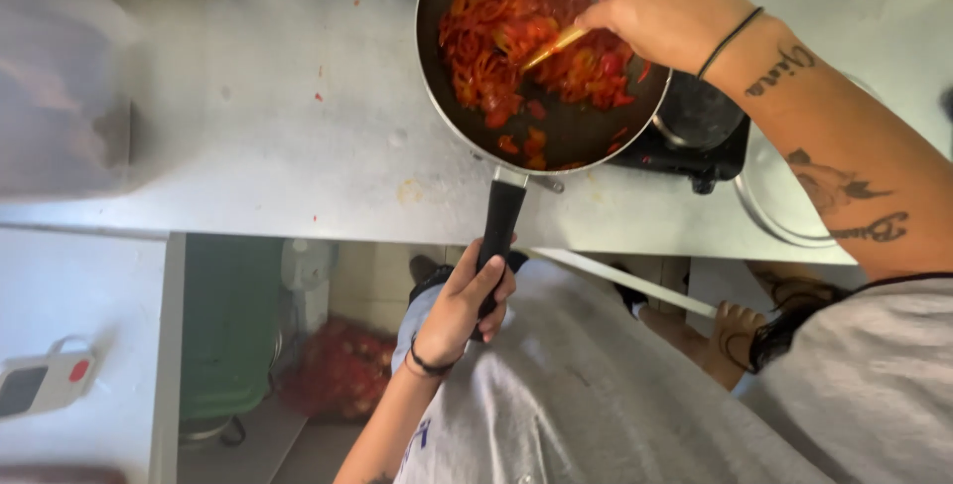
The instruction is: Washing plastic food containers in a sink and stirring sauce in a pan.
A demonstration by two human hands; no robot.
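Observation:
A dark frying pan sits on a small black burner, holding red sliced vegetables in sauce. My left hand grips the pan's black handle, which sticks out over the counter's front edge. My right hand reaches over the pan and holds a pale wooden utensil whose tip rests in the food. A thin black band circles each wrist.
The grey steel counter bears a few red specks. A round metal lid or plate lies right of the burner. Below the counter are a green bin, a red mesh bag and a small white-and-red device.

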